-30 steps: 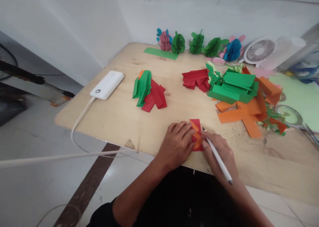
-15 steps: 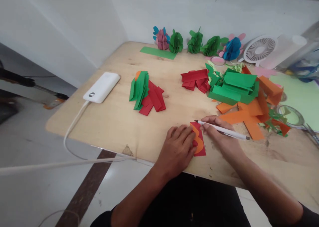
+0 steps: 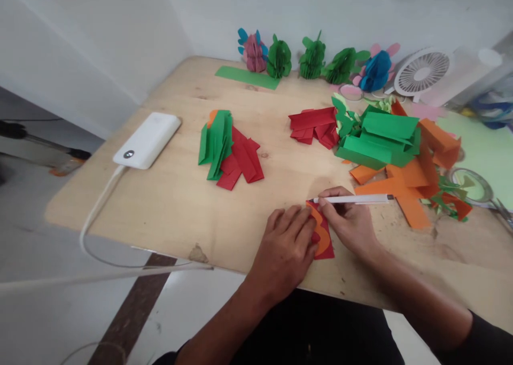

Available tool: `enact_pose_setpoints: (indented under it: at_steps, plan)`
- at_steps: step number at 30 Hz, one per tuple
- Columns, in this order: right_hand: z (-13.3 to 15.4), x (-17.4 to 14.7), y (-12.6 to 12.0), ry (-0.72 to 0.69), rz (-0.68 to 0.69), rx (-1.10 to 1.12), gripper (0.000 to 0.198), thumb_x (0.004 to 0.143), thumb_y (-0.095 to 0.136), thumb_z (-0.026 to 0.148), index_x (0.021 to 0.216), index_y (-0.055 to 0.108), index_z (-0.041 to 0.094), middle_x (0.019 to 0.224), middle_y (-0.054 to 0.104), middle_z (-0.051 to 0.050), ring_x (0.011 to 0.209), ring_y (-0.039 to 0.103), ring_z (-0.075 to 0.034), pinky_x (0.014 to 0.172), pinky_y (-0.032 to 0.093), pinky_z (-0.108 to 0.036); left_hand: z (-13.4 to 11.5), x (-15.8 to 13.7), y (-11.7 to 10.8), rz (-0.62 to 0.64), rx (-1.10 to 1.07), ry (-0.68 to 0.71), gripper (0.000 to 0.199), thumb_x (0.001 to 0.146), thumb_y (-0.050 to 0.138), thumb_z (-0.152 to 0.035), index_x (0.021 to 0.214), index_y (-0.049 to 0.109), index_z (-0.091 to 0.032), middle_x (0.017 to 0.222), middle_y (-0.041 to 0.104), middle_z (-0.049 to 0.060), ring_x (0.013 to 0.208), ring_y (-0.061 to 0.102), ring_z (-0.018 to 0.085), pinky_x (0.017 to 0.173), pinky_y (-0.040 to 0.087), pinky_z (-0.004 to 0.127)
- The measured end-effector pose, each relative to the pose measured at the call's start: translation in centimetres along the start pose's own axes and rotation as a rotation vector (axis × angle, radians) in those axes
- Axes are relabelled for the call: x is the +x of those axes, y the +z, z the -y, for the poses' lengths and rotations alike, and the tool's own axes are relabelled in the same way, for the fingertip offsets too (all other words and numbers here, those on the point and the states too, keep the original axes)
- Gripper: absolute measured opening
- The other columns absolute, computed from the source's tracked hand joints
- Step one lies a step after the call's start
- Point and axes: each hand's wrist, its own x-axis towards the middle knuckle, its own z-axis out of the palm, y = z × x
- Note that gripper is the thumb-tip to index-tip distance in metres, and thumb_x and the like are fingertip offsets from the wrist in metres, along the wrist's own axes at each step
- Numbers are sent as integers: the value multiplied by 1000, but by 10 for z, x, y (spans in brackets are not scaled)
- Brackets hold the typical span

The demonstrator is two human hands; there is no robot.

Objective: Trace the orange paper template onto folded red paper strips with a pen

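Observation:
My left hand (image 3: pixel 285 246) lies flat with fingers stretched out, pressing an orange curved paper cutout (image 3: pixel 321 235) onto a folded red paper (image 3: pixel 326 251) near the table's front edge. The hand hides the left part of both. In my right hand (image 3: pixel 348 220) is a white pen (image 3: pixel 356 199), pinched between thumb and fingers. Its dark tip touches or nearly touches the red paper's top edge, beside the top end of the cutout. Left of my hands lie folded green papers (image 3: pixel 218 143) partly over red papers (image 3: pixel 245 159).
More red strips (image 3: pixel 315 125), folded green papers (image 3: pixel 385 135) and orange papers (image 3: pixel 409 183) are heaped at the right. Behind stand paper figures (image 3: pixel 312 59) and a white fan (image 3: pixel 424 74). A white power bank (image 3: pixel 148 140) with a cable lies left. A tape roll (image 3: pixel 471 185) sits at far right.
My right hand has brought the pen tip left and slightly down to the top of the red paper, and the pen now lies more level. My left hand keeps its hold; the view has shifted slightly.

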Motion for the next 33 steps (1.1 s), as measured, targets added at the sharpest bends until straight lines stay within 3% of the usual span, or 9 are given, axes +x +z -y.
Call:
enact_pose_setpoints:
  at_steps: [8,33]
  plan:
    - [1,1,1,-32,18,-57,18,85,59,38,85,62,20,74,67,-2,63,60,-12,54,47,-25,0,0,0,4,11,-3,28,95,46,-25,115,63,-13,131,62,11,126,50,28,106,39,49]
    - [-2,1,-1,-82,117,-93,18,88,55,38,89,61,21,77,66,-1,60,57,-11,54,46,-23,-1,0,0,12,28,-1,31,95,46,-25,118,62,-13,131,61,12,127,49,29,106,39,50]
